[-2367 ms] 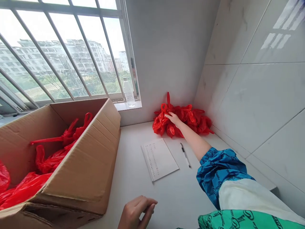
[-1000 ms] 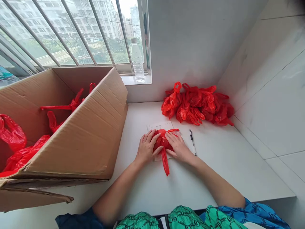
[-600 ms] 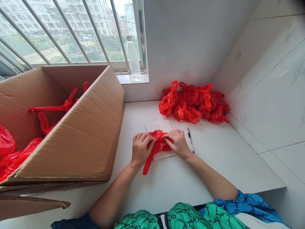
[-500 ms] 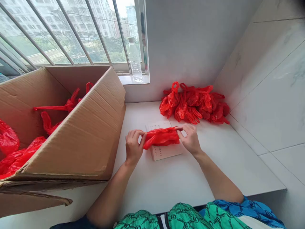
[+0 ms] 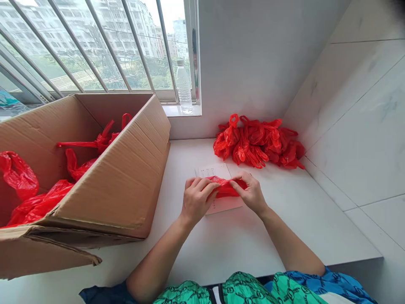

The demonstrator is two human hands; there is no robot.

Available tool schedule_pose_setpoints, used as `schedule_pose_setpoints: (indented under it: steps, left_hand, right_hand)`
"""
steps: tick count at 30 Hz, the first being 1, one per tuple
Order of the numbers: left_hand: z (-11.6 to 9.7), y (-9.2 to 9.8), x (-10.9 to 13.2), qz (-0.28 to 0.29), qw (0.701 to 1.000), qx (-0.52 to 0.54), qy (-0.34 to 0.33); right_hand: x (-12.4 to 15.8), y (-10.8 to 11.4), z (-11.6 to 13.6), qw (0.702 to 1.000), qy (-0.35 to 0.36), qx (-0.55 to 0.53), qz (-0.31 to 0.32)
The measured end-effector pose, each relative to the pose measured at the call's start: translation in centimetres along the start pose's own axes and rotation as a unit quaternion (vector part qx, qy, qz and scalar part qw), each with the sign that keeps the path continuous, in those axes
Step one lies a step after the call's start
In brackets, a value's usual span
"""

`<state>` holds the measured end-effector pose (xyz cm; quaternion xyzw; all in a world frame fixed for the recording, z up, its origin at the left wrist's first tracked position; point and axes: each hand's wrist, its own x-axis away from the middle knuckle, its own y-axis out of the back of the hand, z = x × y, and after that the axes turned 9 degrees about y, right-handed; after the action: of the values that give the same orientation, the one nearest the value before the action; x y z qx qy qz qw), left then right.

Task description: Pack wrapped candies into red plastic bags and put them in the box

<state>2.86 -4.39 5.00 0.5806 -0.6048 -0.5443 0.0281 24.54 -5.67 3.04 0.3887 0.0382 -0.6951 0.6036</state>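
Note:
A red plastic bag [image 5: 228, 190] is stretched between both of my hands, bunched into a short band. My left hand [image 5: 199, 197] pinches its left end, with the fingers closed over the plastic. At the other end, my right hand [image 5: 249, 192] grips the bag between thumb and fingers. Beneath the bag lies a white box or booklet with small printed marks [image 5: 218, 169], partly covered by the bag and my left hand. Both hands are above the white tabletop [image 5: 228, 240].
To the left stands an open cardboard box [image 5: 117, 181] with red plastic bags [image 5: 44, 202] inside. A heap of knotted red bags [image 5: 259, 141] lies against the back wall. On the windowsill is a clear bottle [image 5: 184, 86]. A tiled wall [image 5: 357, 126] bounds the right side.
My left hand has moved right, closer to my right hand, and the bag between them is now shorter and more gathered. The view has shifted slightly.

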Motion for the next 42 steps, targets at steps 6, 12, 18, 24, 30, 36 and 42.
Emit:
schedule_pose_setpoints:
  steps: [6, 12, 18, 24, 30, 36, 42]
  left_hand:
    - [2.2, 1.3, -0.5, -0.152, 0.913, 0.283, 0.252]
    - [0.4, 2.7, -0.6, -0.055, 0.917, 0.360, 0.160]
    - [-0.8, 3.6, 0.0, -0.011, 0.904, 0.412, 0.110]
    - [0.2, 3.2, 0.3, 0.035, 0.878, 0.462, 0.120]
    - [-0.9, 4.1, 0.0, 0.032, 0.914, 0.399, 0.066]
    - [-2.3, 2.7, -0.1, 0.158, 0.986, 0.047, -0.028]
    - [1.1, 0.6, 0.9, 0.087, 0.993, -0.077, 0.037]
  right_hand:
    - [-0.8, 3.2, -2.3, 0.969, -0.095, -0.089, -0.209]
    - [-1.0, 3.6, 2.0, 0.943, 0.194, 0.034, -0.270]
    - [-0.5, 1.4, 4.8, 0.964, 0.129, 0.199, 0.121]
    - [0.1, 1.7, 3.7, 0.933, -0.071, 0.206, 0.286]
    - [0.1, 1.8, 4.2, 0.943, -0.071, 0.104, 0.307]
    - [0.3, -1.6, 2.3, 0.967, -0.019, 0.109, 0.230]
    - [1.3, -4.2, -0.5, 0.963, -0.054, 0.186, 0.189]
